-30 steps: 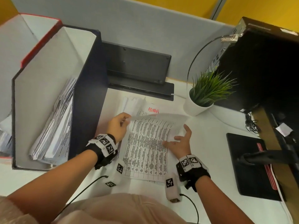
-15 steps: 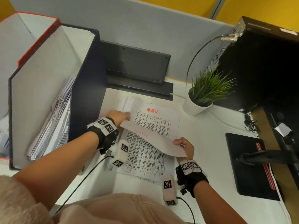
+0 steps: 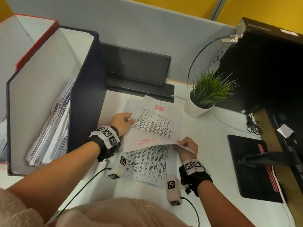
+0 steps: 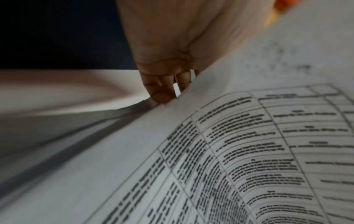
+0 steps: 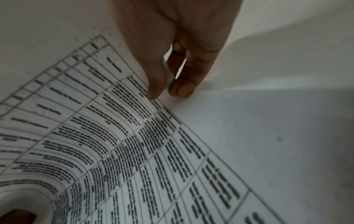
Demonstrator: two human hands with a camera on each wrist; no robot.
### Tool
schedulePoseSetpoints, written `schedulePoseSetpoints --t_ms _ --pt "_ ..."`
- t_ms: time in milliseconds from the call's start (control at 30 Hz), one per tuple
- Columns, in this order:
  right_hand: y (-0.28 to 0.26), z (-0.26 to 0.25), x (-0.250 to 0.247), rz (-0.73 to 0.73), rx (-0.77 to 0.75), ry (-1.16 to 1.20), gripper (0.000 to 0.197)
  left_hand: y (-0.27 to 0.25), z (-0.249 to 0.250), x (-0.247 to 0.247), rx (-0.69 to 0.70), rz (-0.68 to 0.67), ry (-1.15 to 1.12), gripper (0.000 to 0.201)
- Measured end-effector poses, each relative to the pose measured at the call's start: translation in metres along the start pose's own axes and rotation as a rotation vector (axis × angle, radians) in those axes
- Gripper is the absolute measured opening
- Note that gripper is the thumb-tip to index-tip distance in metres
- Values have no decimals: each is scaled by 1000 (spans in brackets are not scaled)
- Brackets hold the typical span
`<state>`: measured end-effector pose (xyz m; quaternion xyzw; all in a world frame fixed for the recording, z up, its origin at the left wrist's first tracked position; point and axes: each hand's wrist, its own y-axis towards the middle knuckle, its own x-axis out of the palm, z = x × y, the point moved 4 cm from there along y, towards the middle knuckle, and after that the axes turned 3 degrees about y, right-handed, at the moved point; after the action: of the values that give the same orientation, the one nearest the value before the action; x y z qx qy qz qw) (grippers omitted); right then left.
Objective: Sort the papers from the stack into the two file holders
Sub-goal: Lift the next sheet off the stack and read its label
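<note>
A stack of printed sheets (image 3: 158, 124) lies on the white desk, its exposed sheet marked ADMIN in red. The top sheet (image 3: 147, 141) is lifted and curled back toward me, so its blank back shows with red writing coming through. My left hand (image 3: 122, 121) pinches that sheet's left edge, its fingertips (image 4: 162, 94) at the paper's rim. My right hand (image 3: 186, 145) pinches the right corner between thumb and fingers (image 5: 182, 89). At the left stands a dark blue file holder (image 3: 86, 95) with papers (image 3: 52, 128) inside. Beyond it is a red-edged holder (image 3: 35, 44).
A white pot with a green plant (image 3: 199, 107) stands just right of the stack. A black device (image 3: 137, 68) leans on the grey partition behind it. A black monitor base (image 3: 250, 164) and a dark computer case (image 3: 265, 66) fill the right side.
Both hands were resting on the flat top sheet. They have since lifted it and curled its far edge back toward me, which uncovers the ADMIN sheet underneath.
</note>
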<state>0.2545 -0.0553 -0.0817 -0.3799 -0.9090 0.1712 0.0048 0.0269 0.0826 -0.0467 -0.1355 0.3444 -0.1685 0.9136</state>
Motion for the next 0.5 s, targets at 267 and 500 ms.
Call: schedulePoseSetpoints --t_ms 267,500 --pt "-1 -17 2 -154 -117 21 64 -18 1 1 -22 -84 -424 22" --pt "4 -2 -5 -174 115 239 44 -10 -3 -7 -156 -43 -429 22"
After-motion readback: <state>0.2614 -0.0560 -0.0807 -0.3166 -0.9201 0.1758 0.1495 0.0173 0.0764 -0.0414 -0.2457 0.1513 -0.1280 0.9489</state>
